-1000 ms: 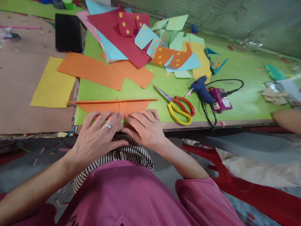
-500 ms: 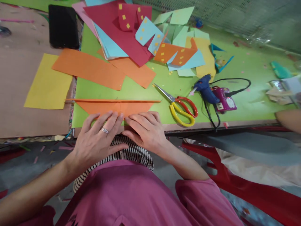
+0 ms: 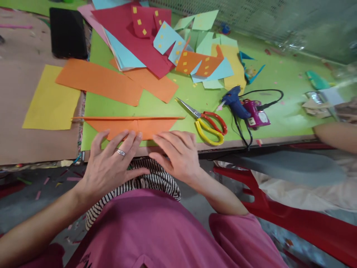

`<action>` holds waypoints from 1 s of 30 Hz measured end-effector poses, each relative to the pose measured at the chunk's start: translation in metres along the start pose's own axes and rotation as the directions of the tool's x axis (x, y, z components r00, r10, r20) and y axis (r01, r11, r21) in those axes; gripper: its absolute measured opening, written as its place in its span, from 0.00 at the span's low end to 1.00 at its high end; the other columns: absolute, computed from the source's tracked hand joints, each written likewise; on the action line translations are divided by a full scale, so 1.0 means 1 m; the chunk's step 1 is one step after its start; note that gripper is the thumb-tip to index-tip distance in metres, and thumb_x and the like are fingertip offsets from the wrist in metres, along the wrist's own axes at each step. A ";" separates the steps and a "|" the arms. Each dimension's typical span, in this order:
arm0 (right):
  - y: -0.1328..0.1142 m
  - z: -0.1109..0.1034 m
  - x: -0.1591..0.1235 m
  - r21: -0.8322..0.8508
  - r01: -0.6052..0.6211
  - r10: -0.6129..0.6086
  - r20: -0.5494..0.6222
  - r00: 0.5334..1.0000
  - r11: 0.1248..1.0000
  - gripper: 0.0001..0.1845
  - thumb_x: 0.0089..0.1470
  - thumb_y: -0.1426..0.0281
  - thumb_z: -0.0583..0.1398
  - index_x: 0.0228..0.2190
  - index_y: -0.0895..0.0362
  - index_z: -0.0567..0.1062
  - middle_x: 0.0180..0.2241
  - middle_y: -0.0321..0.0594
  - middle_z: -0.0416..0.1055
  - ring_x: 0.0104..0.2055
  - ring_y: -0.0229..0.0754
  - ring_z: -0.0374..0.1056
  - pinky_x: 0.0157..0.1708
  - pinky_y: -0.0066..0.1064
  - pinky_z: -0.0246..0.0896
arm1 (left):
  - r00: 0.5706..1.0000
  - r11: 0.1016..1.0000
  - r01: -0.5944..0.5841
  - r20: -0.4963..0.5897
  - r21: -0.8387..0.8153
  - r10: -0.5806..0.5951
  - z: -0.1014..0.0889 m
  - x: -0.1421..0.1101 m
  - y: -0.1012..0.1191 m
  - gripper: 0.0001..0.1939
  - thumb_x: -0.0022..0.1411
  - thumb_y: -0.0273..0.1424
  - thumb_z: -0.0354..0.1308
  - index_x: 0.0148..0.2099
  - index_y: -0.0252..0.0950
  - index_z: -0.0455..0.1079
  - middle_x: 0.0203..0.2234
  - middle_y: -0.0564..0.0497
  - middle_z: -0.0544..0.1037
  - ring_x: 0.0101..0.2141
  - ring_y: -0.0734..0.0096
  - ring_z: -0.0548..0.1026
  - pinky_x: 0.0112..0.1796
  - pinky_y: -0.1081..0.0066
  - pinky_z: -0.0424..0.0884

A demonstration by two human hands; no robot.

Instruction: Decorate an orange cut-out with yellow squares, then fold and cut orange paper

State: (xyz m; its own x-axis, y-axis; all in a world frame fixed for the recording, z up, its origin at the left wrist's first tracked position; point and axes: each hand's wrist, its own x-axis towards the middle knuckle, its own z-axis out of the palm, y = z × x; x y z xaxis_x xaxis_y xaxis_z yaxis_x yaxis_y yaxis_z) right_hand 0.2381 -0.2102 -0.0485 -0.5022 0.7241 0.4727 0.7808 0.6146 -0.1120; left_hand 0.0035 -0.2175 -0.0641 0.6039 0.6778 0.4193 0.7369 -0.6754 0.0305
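A folded sheet of orange paper [image 3: 136, 125] lies at the table's front edge, its long upper edge raised in a narrow fold and a crease down its middle. My left hand [image 3: 111, 160], with a ring on one finger, rests flat on the lower left part, fingers spread. On the lower right part lie the outstretched fingers of my right hand [image 3: 177, 154]. The hands cover the paper's lower edge. To the right are scissors [image 3: 205, 121] with one red and one yellow handle, blades partly apart.
Behind lie orange strips [image 3: 100, 82], a yellow sheet [image 3: 50, 98], a black phone [image 3: 68, 32] and cut papers with yellow squares [image 3: 199, 63]. A blue glue gun [image 3: 235, 102] and a purple box [image 3: 258, 113] with black cords sit right. Another person's arm [image 3: 334, 137] reaches in at far right.
My right hand has slid slightly right along the orange paper, widening the gap between my hands. My left hand stays on the paper. The view has shifted a little.
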 end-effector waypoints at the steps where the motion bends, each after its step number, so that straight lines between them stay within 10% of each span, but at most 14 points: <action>1: -0.004 0.004 0.003 0.033 0.016 -0.017 0.022 1.000 0.999 0.23 0.68 0.55 0.59 0.54 0.58 0.76 0.49 0.43 0.82 0.51 0.47 0.71 0.52 0.40 0.56 | 1.000 1.000 0.009 -0.008 -0.004 -0.009 0.001 0.000 0.000 0.43 0.69 0.52 0.58 0.73 0.29 0.55 0.57 0.34 0.78 0.55 0.43 0.77 0.62 0.41 0.61; 10: -0.010 0.022 0.016 0.085 0.050 -0.056 0.066 0.996 0.995 0.23 0.71 0.55 0.54 0.52 0.58 0.77 0.46 0.44 0.81 0.48 0.46 0.70 0.49 0.40 0.55 | 0.994 0.979 0.107 0.001 -0.176 -0.109 -0.009 0.002 0.002 0.21 0.70 0.31 0.56 0.62 0.32 0.63 0.56 0.34 0.79 0.57 0.48 0.78 0.68 0.40 0.53; 30: -0.011 0.029 0.015 -0.059 0.108 -0.105 0.052 0.993 0.992 0.20 0.69 0.53 0.58 0.50 0.54 0.78 0.43 0.39 0.81 0.45 0.44 0.69 0.51 0.41 0.50 | 0.985 0.984 0.173 0.014 0.053 -0.174 -0.027 -0.037 -0.020 0.39 0.70 0.43 0.60 0.75 0.39 0.52 0.62 0.35 0.74 0.62 0.42 0.73 0.68 0.33 0.46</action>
State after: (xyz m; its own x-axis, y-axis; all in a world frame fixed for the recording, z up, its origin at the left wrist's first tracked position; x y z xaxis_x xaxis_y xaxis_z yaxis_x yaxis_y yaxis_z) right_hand 0.2107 -0.1967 -0.0655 -0.6001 0.6710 0.4354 0.7427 0.6696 -0.0083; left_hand -0.0421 -0.2374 -0.0555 0.4709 0.7890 0.3948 0.8452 -0.5316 0.0543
